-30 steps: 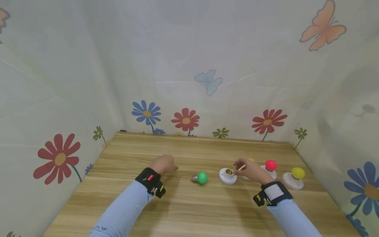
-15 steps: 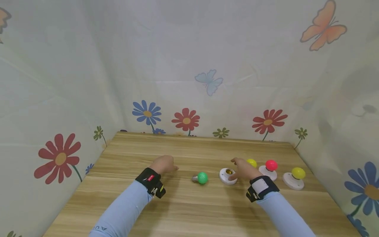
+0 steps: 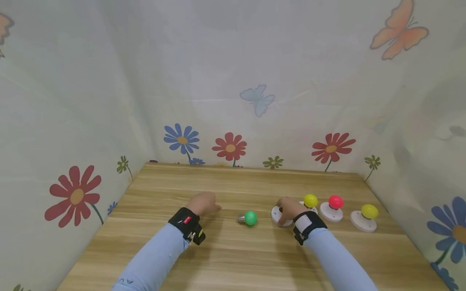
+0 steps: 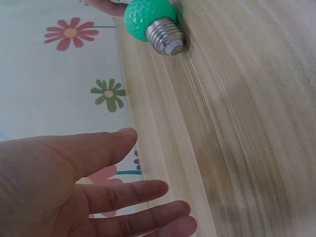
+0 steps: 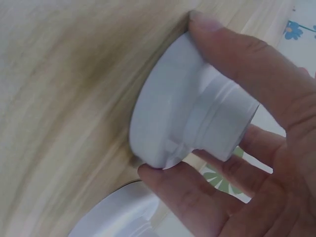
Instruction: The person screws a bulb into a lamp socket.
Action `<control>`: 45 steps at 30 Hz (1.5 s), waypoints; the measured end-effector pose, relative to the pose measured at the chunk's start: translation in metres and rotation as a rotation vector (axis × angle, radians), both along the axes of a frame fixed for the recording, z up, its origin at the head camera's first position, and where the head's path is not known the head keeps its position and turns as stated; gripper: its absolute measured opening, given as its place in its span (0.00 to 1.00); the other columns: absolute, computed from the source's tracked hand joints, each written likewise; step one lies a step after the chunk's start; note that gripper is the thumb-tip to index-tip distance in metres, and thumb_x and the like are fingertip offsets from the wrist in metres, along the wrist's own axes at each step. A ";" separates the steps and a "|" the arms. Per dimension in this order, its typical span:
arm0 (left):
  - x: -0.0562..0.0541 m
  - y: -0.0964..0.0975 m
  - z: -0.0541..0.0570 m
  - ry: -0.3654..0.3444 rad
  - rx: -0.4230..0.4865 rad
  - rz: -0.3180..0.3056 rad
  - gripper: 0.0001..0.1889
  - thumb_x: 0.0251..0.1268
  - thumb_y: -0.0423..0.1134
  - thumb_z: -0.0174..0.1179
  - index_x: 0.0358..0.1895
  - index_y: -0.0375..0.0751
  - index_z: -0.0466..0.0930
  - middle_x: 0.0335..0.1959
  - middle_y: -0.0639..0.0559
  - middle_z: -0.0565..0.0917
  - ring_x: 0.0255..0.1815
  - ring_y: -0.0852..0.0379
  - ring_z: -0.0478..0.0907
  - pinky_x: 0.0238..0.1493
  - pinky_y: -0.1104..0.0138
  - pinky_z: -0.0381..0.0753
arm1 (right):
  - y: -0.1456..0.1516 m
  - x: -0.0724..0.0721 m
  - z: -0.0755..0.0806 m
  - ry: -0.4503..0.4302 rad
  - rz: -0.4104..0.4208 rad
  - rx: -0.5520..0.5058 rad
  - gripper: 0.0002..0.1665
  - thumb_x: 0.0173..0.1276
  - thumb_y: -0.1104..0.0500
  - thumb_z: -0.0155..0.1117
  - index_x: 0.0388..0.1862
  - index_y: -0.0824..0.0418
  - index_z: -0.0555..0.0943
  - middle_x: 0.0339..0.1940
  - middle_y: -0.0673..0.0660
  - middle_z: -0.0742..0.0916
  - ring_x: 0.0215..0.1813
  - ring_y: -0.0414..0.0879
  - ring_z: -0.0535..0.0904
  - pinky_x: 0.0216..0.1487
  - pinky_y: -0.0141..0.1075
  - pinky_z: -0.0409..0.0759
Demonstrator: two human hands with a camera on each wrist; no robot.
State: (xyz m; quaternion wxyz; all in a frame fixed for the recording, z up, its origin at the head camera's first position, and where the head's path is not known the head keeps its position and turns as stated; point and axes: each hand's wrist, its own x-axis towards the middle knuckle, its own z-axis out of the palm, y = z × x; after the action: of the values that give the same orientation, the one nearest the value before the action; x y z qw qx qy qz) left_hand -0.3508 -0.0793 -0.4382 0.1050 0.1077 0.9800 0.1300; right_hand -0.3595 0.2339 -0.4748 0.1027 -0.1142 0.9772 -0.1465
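A white round lamp holder [image 5: 168, 103] stands on the wooden table with no bulb in it. My right hand [image 3: 290, 209] grips its base, thumb [image 5: 237, 54] at one edge and a finger at the opposite edge. In the head view the hand covers most of this holder. A green light bulb [image 3: 251, 218] lies on its side between my hands, its metal screw end [image 4: 165, 37] pointing toward the left hand. My left hand [image 3: 204, 203] is held over the table left of the bulb. Its fingers are extended and hold nothing in the left wrist view.
To the right stand several more white holders: one with a yellow bulb [image 3: 310, 201], one with a red bulb [image 3: 335, 202] and one with another yellow bulb [image 3: 369, 211]. A flower-printed curtain [image 3: 291, 133] borders the table [image 3: 225, 258] at the back and sides.
My right hand has moved left from beside the yellow-bulb holder onto the bulbless lamp holder and now grips it. My left hand and the green bulb have stayed in place.
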 end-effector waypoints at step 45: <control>0.006 0.008 0.003 -0.001 -0.029 -0.009 0.17 0.64 0.49 0.62 0.25 0.40 0.78 0.21 0.52 0.74 0.23 0.54 0.70 0.26 0.64 0.68 | -0.029 -0.002 0.040 0.148 0.065 -0.283 0.44 0.54 0.51 0.74 0.66 0.69 0.70 0.60 0.68 0.77 0.53 0.55 0.75 0.54 0.48 0.77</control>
State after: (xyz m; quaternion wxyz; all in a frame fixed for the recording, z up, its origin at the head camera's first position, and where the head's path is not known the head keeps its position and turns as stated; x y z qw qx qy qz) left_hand -0.3450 -0.0713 -0.4350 0.1077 0.1104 0.9813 0.1156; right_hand -0.3611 0.2047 -0.4349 0.0178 -0.1694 0.9475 -0.2706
